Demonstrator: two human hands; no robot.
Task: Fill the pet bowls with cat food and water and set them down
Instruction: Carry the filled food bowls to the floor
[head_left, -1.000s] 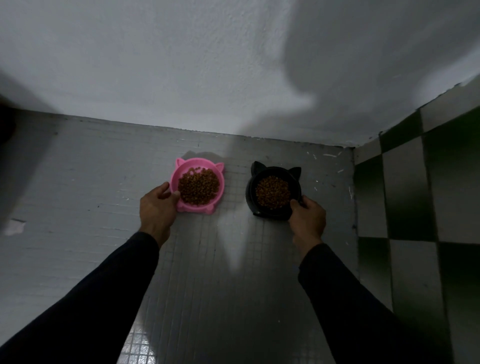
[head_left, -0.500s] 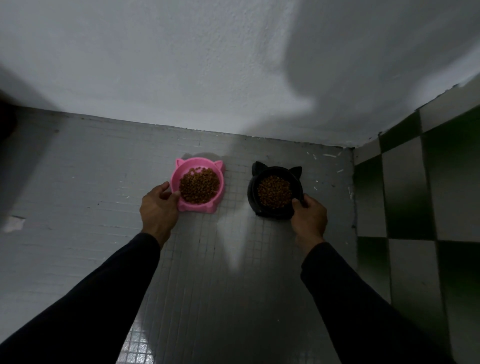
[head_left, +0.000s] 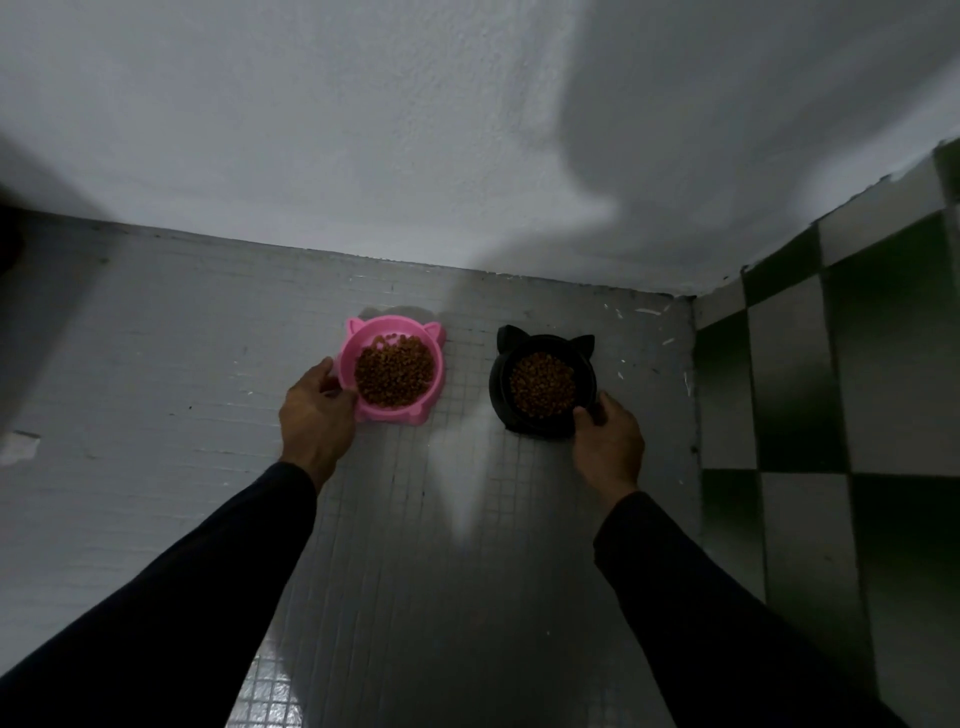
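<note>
A pink cat-eared bowl (head_left: 395, 332) full of brown kibble sits on the grey tiled floor near the wall. My left hand (head_left: 316, 415) grips its near left rim with thumb and fingers. To its right stands a black cat-eared bowl (head_left: 500, 395), also holding kibble. My right hand (head_left: 609, 441) grips that bowl's near right rim. Both bowls appear to rest on the floor, a hand's width apart.
A white wall (head_left: 467, 156) rises just behind the bowls. A green and white checkered tiled wall (head_left: 831, 389) closes the right side. The small-tiled floor (head_left: 441, 571) stretches toward me between my dark sleeves.
Both hands keep their hold on the bowls. The black bowl and my right hand have shifted slightly right; the pink bowl stays put.
</note>
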